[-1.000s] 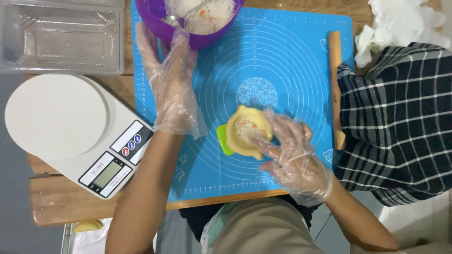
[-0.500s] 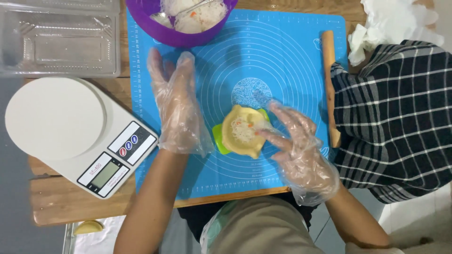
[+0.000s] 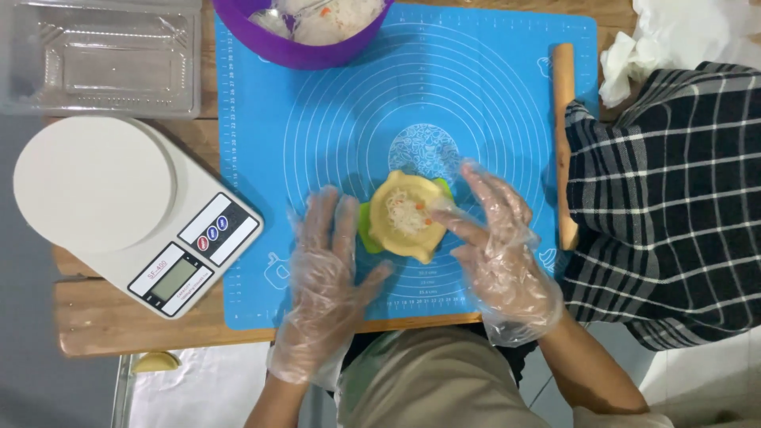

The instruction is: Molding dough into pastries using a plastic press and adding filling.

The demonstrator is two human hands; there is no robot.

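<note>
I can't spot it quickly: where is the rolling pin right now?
In the head view, the rolling pin lies lengthwise along the right edge of the blue mat, just beyond the right hand and against a checked sleeve.

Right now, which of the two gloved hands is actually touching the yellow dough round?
The right hand: its fingertips rest on the edge of the yellow dough round. The left hand lies flat on the blue mat beside it.

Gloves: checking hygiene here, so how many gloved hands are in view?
2: the left hand lies flat on the blue mat beside the dumpling wrapper; the right hand touches the wrapper's edge.
</note>
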